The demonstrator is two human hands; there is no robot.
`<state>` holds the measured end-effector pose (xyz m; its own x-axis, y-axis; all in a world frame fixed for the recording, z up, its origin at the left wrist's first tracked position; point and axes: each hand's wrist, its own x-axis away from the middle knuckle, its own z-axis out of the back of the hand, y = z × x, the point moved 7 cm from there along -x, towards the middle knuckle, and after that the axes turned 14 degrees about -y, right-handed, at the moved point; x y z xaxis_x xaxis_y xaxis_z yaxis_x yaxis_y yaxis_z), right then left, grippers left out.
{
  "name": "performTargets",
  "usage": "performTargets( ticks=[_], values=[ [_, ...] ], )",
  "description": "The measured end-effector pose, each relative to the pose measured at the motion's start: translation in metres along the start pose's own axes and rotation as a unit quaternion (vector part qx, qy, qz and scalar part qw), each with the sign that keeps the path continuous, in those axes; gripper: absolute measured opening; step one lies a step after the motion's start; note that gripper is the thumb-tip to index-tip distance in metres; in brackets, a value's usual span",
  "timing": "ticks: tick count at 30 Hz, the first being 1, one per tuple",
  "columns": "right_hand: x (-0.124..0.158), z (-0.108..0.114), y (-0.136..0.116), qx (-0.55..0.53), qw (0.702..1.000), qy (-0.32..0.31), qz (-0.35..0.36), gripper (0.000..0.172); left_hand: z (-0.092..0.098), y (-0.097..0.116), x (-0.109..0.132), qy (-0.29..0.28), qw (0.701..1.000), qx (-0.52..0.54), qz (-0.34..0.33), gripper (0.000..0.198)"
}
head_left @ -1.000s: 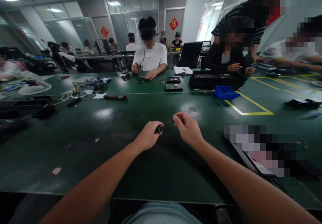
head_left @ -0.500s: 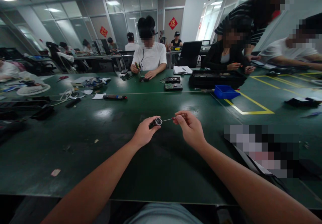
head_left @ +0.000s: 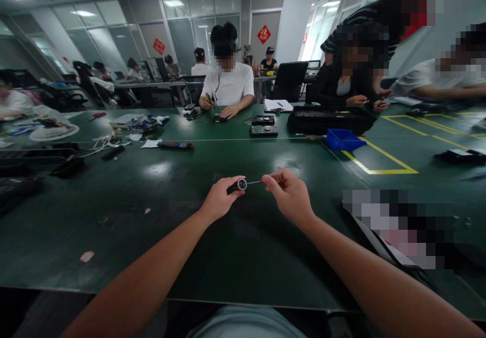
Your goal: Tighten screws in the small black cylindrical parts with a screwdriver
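Note:
My left hand (head_left: 220, 199) grips a small black cylinder (head_left: 240, 184) with a round, silver-rimmed end facing the camera. My right hand (head_left: 288, 194) pinches a thin screwdriver (head_left: 261, 181) with a red collar; its metal tip meets the cylinder's end. Both hands hover just above the dark green table (head_left: 182, 237), near its middle, a short way in front of me.
A blue bin (head_left: 343, 139) and a black case (head_left: 328, 119) stand to the far right, beside yellow floor-style tape lines (head_left: 379, 161). Circuit boards (head_left: 264, 130), a marker-like tool (head_left: 175, 145) and cables (head_left: 102, 143) lie further back. Several people sit around the table.
My left hand has turned the cylinder so its round end faces up toward me, and both hands have risen slightly. The screwdriver tip now touches that end.

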<state>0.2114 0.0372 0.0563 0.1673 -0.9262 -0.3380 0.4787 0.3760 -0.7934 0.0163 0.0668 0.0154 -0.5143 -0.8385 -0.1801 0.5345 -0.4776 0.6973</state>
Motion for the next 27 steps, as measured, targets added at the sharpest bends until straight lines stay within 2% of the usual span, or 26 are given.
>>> performTargets(
  ticks=[4,10,20,27],
  values=[
    [0.0008,0.0025,-0.0050,0.037,0.999,0.002,-0.007,0.031,0.0007,-0.0016,0.0008,0.004,1.000,-0.005,0.003,0.042],
    [-0.0003,-0.0006,-0.0110,0.013,0.999,-0.025,0.022,0.019,0.0002,0.0008,0.0010,-0.007,1.000,-0.008,0.004,0.042],
    [-0.0005,-0.0055,-0.0089,0.025,0.997,-0.041,0.055,0.011,-0.0001,0.0009,0.0010,-0.010,1.000,-0.018,0.006,0.042],
    [-0.0027,-0.0027,-0.0036,0.042,0.998,-0.040,0.001,0.038,-0.0017,0.0011,-0.0001,-0.011,1.000,-0.024,-0.005,0.041]
  ],
)
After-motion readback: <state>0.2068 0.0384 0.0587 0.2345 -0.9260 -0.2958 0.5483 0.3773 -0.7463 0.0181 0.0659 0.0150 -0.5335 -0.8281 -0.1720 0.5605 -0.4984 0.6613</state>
